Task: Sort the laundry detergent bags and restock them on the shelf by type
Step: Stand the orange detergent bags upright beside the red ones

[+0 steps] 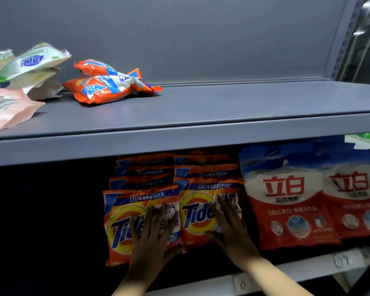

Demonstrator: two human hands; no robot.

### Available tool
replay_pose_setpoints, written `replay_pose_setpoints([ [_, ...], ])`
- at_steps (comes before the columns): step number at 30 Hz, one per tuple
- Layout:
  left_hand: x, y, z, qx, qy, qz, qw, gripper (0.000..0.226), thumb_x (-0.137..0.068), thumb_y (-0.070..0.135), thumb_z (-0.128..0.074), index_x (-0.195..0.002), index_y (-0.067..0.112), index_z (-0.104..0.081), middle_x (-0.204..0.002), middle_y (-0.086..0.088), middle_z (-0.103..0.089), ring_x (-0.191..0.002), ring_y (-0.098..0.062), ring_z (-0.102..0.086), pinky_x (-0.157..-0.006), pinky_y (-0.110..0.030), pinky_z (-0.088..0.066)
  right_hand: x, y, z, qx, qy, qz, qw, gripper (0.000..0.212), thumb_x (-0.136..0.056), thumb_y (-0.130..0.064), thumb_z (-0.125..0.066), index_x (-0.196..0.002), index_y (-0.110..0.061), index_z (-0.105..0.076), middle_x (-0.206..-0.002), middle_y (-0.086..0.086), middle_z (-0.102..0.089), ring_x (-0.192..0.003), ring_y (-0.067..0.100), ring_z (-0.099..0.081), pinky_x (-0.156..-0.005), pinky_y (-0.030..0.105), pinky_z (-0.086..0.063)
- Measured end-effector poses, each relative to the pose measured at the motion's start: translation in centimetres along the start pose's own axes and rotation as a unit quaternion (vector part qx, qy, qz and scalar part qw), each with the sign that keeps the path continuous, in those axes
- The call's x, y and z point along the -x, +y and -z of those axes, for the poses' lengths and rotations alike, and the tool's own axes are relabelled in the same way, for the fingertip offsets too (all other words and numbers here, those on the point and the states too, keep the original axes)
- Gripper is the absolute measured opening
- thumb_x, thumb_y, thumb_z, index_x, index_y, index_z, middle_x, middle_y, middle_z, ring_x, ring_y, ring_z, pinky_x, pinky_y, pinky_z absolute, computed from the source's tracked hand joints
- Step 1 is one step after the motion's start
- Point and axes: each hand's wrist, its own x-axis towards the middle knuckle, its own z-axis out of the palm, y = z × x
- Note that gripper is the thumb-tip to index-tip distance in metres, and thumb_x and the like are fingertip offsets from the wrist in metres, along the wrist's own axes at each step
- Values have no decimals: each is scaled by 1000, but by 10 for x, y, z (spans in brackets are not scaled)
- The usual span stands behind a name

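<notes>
Grey upper shelf point(222, 107) holds loose bags at its far left: pale pink bags point(6, 107) nearest you, green-and-white bags point(30, 63) behind, then two orange-and-blue bags point(107, 86) stacked just right of them. On the lower shelf point(308, 268), two rows of orange Tide bags point(124, 223) stand upright side by side, several deep. Your left hand point(152, 238) lies flat, fingers spread, pressed on the front bag of the left row. Your right hand point(231, 229) lies flat, fingers straight, pressed on the front bag of the right Tide row point(198, 216). Right of them stand red-and-white bags point(291, 201) with blue tops, two across, upright, touching the Tide row.
</notes>
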Motion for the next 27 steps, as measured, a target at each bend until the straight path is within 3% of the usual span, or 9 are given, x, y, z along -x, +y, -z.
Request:
replay_pose_setpoints([
  [8, -8, -9, 18, 26, -81, -11, 996, 84, -81, 81, -29, -148, 31, -28, -157, -8, -19, -144, -34, -10, -109, -63, 0, -8, -8, 6, 32, -25, -34, 999, 70, -87, -68, -33, -135, -60, 16, -150, -21, 28, -140, 6, 29, -116, 44, 1],
  [13, -9, -2, 46, 100, -105, 29, 989, 73, -81, 72, -25, -147, 43, -15, -158, 5, -16, -146, -23, -3, -115, -51, -2, -5, -27, 38, 78, -65, -58, 993, 69, -94, -49, -45, -147, -44, 0, -152, -15, 18, -146, 15, 13, -118, 42, 7],
  [16, -9, 9, 72, 147, -81, 82, 982, 58, -90, 58, -32, -145, 38, -30, -155, 10, -23, -145, -14, -13, -118, -44, -8, -3, -40, 56, 30, -96, -77, 992, 66, -95, -42, -49, -150, -38, -12, -159, -10, -3, -147, 16, -2, -120, 38, -3],
  [20, -7, 23, 118, 84, -72, 127, 986, 44, -96, 46, -35, -139, 36, -39, -149, 12, -35, -137, -13, -32, -116, -34, -14, 1, -60, 85, -3, -98, -72, 993, 57, -96, -36, -49, -148, -31, -26, -156, -6, -22, -143, 18, -22, -117, 33, -21],
  [22, -1, 27, 142, 78, -63, 141, 985, 41, -95, 45, -37, -135, 34, -45, -139, 8, -48, -125, -14, -45, -107, -28, -30, 4, -71, 103, -14, -78, -53, 995, 50, -94, -37, -51, -142, -30, -37, -148, -5, -37, -132, 16, -39, -108, 30, -35],
  [24, 8, 29, 173, 88, -30, 144, 985, 35, -93, 43, -38, -116, 29, -59, -112, 5, -64, -101, -13, -59, -87, -25, -44, 9, -85, 125, -12, -55, -34, 998, 42, -92, -38, -51, -133, -29, -48, -130, -3, -56, -108, 14, -57, -88, 26, -47],
  [27, 21, 27, 217, 70, 95, 79, 990, 32, -84, 42, -41, -77, 22, -64, -72, 7, -63, -69, -15, -61, -65, -30, -45, 19, -113, 157, 1, 18, 19, 1000, 26, -91, -42, -50, -106, -28, -64, -88, -6, -68, -77, 11, -61, -63, 25, -47],
])
